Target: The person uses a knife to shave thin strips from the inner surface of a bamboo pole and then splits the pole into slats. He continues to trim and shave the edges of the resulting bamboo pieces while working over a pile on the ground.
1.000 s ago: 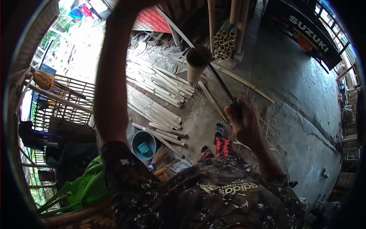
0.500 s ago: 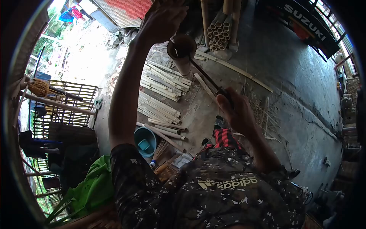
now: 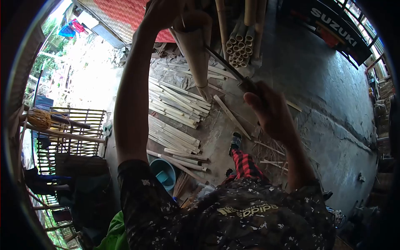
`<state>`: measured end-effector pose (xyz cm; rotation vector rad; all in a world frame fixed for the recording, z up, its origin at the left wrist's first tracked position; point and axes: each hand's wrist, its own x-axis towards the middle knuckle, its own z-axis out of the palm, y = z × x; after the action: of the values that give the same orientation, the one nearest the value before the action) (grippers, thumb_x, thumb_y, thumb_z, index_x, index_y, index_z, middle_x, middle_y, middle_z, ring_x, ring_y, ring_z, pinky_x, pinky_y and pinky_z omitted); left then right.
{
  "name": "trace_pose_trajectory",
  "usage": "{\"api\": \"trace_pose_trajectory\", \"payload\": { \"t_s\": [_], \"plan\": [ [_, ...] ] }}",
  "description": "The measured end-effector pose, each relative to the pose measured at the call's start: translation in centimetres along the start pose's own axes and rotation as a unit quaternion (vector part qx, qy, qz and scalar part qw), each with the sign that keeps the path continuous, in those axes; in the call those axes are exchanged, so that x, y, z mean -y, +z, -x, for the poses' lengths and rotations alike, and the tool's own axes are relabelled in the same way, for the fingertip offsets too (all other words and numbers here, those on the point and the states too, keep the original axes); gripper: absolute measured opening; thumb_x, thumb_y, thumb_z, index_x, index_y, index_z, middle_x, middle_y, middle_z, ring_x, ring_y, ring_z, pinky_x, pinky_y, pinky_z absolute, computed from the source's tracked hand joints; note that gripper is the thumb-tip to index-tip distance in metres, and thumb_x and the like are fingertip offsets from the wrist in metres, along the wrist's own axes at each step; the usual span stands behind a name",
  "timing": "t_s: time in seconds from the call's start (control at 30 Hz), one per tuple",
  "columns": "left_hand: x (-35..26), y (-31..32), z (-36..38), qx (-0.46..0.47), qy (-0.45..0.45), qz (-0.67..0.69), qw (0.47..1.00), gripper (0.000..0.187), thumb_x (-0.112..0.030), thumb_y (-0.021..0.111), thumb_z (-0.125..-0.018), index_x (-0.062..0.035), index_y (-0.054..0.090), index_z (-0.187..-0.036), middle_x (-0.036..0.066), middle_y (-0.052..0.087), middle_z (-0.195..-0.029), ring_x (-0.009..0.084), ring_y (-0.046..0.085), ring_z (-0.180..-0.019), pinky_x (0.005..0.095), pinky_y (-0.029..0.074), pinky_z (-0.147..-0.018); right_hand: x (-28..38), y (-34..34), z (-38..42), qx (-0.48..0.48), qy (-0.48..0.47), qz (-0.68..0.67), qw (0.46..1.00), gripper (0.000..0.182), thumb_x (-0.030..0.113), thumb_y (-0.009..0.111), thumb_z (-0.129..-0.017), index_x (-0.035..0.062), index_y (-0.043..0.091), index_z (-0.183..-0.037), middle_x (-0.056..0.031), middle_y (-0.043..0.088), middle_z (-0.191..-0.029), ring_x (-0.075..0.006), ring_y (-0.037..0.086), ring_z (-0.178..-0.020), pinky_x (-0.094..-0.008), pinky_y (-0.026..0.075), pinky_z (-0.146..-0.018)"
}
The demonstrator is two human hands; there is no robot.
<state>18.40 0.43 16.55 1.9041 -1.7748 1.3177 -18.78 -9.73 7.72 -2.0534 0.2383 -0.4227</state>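
Observation:
A thick bamboo pole [image 3: 196, 56] stands upright, its hollow end facing up toward me. My left hand [image 3: 163, 14] is closed at the pole's upper rim near the top edge of the view; its fingertips are in shadow and partly hidden. In my right hand [image 3: 271, 109], fingers wrap round the handle of a long dark knife [image 3: 227, 64]. The blade slants up to the left, and its tip end meets the pole's right side below the rim. A thin pale sliver shows at the pole's mouth.
Split bamboo strips [image 3: 177, 104] lie in rows on the floor. Cut bamboo tubes [image 3: 239, 48] are stacked behind, beside upright posts. A blue bucket [image 3: 163, 171] and a twig broom [image 3: 181, 183] are near my left side. One loose strip [image 3: 231, 116] lies ahead of my foot.
Both hands have shifted: the left moved up and left, the right slightly right and up. The pole now shows more of its length, and the knife remains against its side.

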Motion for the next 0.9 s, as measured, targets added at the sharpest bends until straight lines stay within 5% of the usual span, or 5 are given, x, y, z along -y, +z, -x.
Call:
{"api": "trace_pose_trajectory", "payload": {
  "t_s": [0.1,0.3,0.67,0.77,0.9],
  "plan": [
    [3.4,3.8,0.9,-0.039,-0.108,0.575,0.810,0.033,-0.023,0.057,-0.100,-0.0069,0.066,-0.127,0.014,0.062,-0.134,0.0320,0.053,-0.132,0.0396,0.046,-0.108,1.3,-0.9,-3.1,-0.004,0.004,0.005,1.000,0.025,0.021,0.068,-0.094,-0.0014,0.060,-0.100,-0.0135,0.065,-0.076,-0.0194,0.061,-0.068,-0.0376,0.045,-0.064],
    [6.5,5.1,-5.1,0.051,0.091,-0.121,0.987,0.047,-0.016,0.073,-0.084,-0.0080,0.061,-0.128,0.015,0.056,-0.141,0.0368,0.051,-0.134,0.0465,0.046,-0.108,-4.4,1.9,-10.3,-0.066,-0.059,0.003,0.996,0.026,0.018,0.073,-0.090,-0.0014,0.061,-0.103,-0.0105,0.065,-0.073,-0.0176,0.063,-0.066,-0.0350,0.048,-0.065],
    [14.7,19.1,-6.5,-0.071,0.051,0.070,0.994,0.066,-0.038,0.082,-0.070,-0.0105,0.064,-0.127,0.014,0.061,-0.134,0.0336,0.053,-0.131,0.0507,0.039,-0.110,-10.1,-2.2,-20.9,-0.148,-0.056,0.186,0.970,0.053,0.037,0.088,-0.075,0.0032,0.064,-0.109,-0.0108,0.069,-0.073,-0.0226,0.070,-0.064,-0.0354,0.053,-0.060],
    [11.6,19.6,-9.0,0.289,-0.139,0.010,0.947,0.025,0.001,0.059,-0.083,-0.0021,0.069,-0.106,0.017,0.069,-0.107,0.0314,0.068,-0.098,0.0379,0.054,-0.085,-8.4,-6.7,-22.7,-0.161,-0.066,0.221,0.960,0.053,0.041,0.088,-0.074,0.0040,0.064,-0.103,-0.0102,0.068,-0.072,-0.0255,0.071,-0.066,-0.0359,0.053,-0.061],
    [8.4,25.4,-6.4,0.099,-0.086,0.152,0.980,0.019,-0.002,0.059,-0.084,-0.0009,0.066,-0.102,0.016,0.069,-0.104,0.0319,0.069,-0.097,0.0419,0.058,-0.081,-5.3,-12.9,-23.5,-0.215,-0.129,0.269,0.930,0.051,0.044,0.085,-0.076,0.0031,0.065,-0.098,-0.0111,0.068,-0.073,-0.0270,0.070,-0.065,-0.0363,0.053,-0.062]
  ]
}}
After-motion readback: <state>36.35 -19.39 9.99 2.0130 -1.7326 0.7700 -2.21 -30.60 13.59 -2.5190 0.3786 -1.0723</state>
